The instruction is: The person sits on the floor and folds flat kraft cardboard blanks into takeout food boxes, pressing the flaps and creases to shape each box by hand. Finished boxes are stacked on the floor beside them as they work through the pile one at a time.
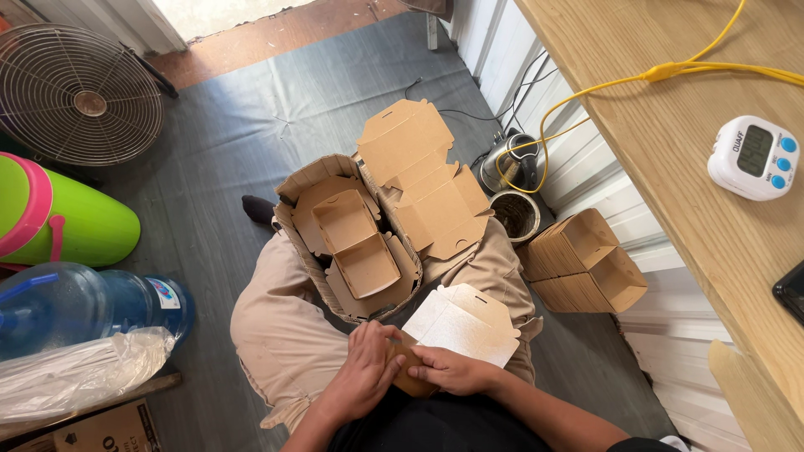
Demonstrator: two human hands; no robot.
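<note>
Grey floor mat (pixel 234 125) under me, I'm seated on it, legs in beige trousers. Wooden tabletop (pixel 670 142) along my right side with a yellow cable (pixel 620 82) and a white digital timer (pixel 752 157) on it. Wire fan (pixel 79 96) far left, green and pink container (pixel 71 219) below it, blue water jug (pixel 79 305) and a clear plastic bag (pixel 75 377) nearer me.

Between my knees: open brown carton (pixel 347 243) holding folded kraft trays, one upright tray showing two compartments. Flat unfolded box blanks (pixel 423 180) lean on the carton's right edge. Stack of nested kraft boxes (pixel 586 264) on the floor by my right knee, against the white wall panel. Kettle (pixel 511 161) and a round tin (pixel 514 214) just beyond that.

Thing in hand: kraft paper box (pixel 456 331), partly folded, in my lap just below the carton. White inner lining faces up, lid flap open with notched tabs, brown outside showing at the bottom edge.

Left hand (pixel 364 372): fingers curled and pressed together on the box's brown lower-left edge, gripping it. Right hand (pixel 452 368): fingers flat-ish, closed on the lower edge of the white panel, thumb on top. Both hands touch the box, close beside each other.
</note>
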